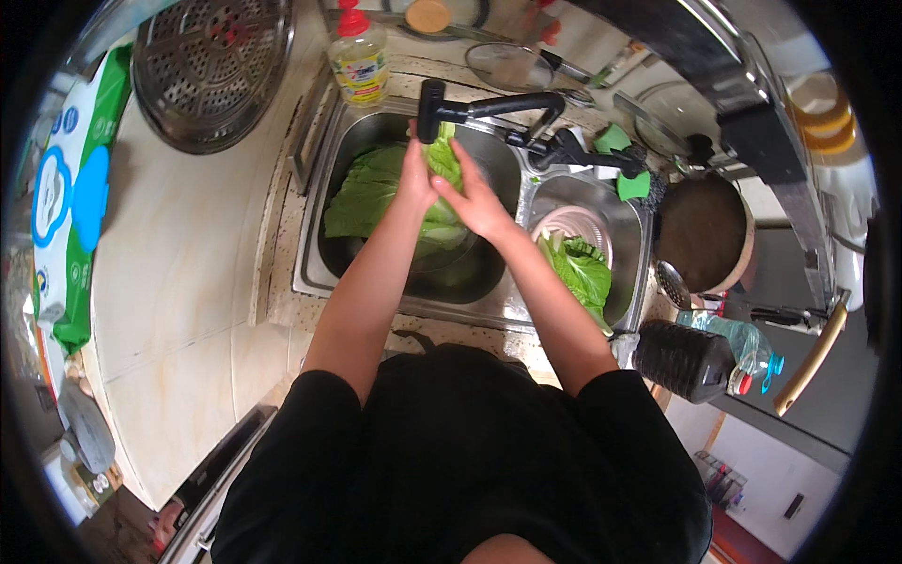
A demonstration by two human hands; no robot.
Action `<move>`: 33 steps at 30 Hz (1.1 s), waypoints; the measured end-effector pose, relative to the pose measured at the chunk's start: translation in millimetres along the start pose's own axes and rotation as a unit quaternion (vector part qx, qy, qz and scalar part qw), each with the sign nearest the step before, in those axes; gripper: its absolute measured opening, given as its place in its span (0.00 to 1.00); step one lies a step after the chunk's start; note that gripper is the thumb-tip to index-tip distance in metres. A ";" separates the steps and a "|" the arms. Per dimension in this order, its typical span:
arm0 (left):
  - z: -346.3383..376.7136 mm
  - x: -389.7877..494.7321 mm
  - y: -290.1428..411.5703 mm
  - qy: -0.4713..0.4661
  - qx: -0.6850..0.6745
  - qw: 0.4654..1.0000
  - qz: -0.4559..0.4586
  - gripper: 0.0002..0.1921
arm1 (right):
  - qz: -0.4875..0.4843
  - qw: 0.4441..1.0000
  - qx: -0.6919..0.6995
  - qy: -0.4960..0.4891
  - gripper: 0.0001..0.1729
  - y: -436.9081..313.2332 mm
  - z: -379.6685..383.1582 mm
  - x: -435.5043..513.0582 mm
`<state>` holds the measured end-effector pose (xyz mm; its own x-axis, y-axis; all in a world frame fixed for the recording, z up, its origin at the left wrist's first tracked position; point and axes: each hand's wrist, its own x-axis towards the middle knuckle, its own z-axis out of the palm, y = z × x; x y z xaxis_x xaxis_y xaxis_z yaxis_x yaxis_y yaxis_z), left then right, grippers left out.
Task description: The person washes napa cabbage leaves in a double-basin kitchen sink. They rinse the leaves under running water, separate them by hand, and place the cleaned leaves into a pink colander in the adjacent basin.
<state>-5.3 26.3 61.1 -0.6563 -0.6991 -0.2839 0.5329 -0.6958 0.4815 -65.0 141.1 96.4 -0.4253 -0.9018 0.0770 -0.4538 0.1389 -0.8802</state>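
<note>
Under the black faucet [431, 106], a small leafy green [443, 156] is held between my two hands. My left hand [418, 173] is on its left side, fingers pointing up toward the spout. On the other side, my right hand [476, 196] has its fingers along the leaf and its thumb near my left palm. Large green leaves [366, 190] lie in the big steel basin [486, 282], below and left of my hands. In the smaller basin, more leafy greens [579, 271] rest on a pale pink plastic colander [581, 220].
A dish soap bottle [361, 70] stands behind the sink, and a perforated steel tray [211, 70] lies at upper left. Green sponges [633, 185] sit right of the faucet, near a pan [705, 233]. A dark-filled plastic jug [683, 361] is beside the small basin.
</note>
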 end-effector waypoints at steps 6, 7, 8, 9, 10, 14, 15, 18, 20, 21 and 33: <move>-6.2 -29.3 4.1 -0.114 -0.045 0.989 -0.080 0.35 | 0.047 0.999 0.022 0.011 0.38 13.0 10.5 0.0; -8.0 -33.6 5.6 -0.143 -0.046 0.986 -0.074 0.35 | 0.057 0.998 0.015 0.002 0.37 13.1 6.3 -2.8; -10.1 -36.9 7.1 -0.136 0.003 0.987 -0.083 0.36 | 0.038 0.999 0.003 0.008 0.34 11.9 -0.4 -6.4; -13.3 -40.1 8.6 -0.124 0.071 0.984 -0.107 0.36 | 0.013 1.000 -0.010 0.004 0.32 9.6 -9.9 -11.2; -17.1 -42.3 9.8 -0.145 0.136 0.973 -0.122 0.35 | 0.032 0.999 -0.034 -0.005 0.31 6.7 -21.7 -16.0; -45.5 -47.4 19.4 -0.041 0.297 0.948 -0.109 0.33 | 0.054 0.982 -0.168 -0.061 0.29 0.6 -92.3 -50.8; -55.4 -47.8 23.0 -0.035 0.330 0.940 -0.081 0.32 | 0.063 0.980 -0.181 -0.062 0.28 3.3 -112.7 -64.1; -89.1 -53.0 32.2 0.085 0.380 0.921 0.000 0.21 | 0.077 0.959 -0.271 -0.026 0.29 22.5 -161.3 -106.6; -110.6 -57.8 31.7 0.131 0.384 0.913 0.030 0.16 | 0.174 0.936 -0.302 -0.045 0.31 39.3 -176.1 -132.9; -120.6 -60.5 29.3 0.125 0.400 0.907 0.041 0.16 | 0.212 0.926 -0.309 -0.046 0.31 47.5 -178.2 -142.4; -145.8 -122.4 -34.7 0.014 0.599 0.790 0.131 0.08 | 0.035 0.948 -0.288 -0.129 0.55 101.6 41.0 -59.0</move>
<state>134.4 112.0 -41.8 -0.5859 -0.8084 -0.0557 -0.2512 0.1158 0.9610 -53.9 191.6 -16.7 -0.2982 -0.9418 -0.1550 -0.8150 0.3358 -0.4723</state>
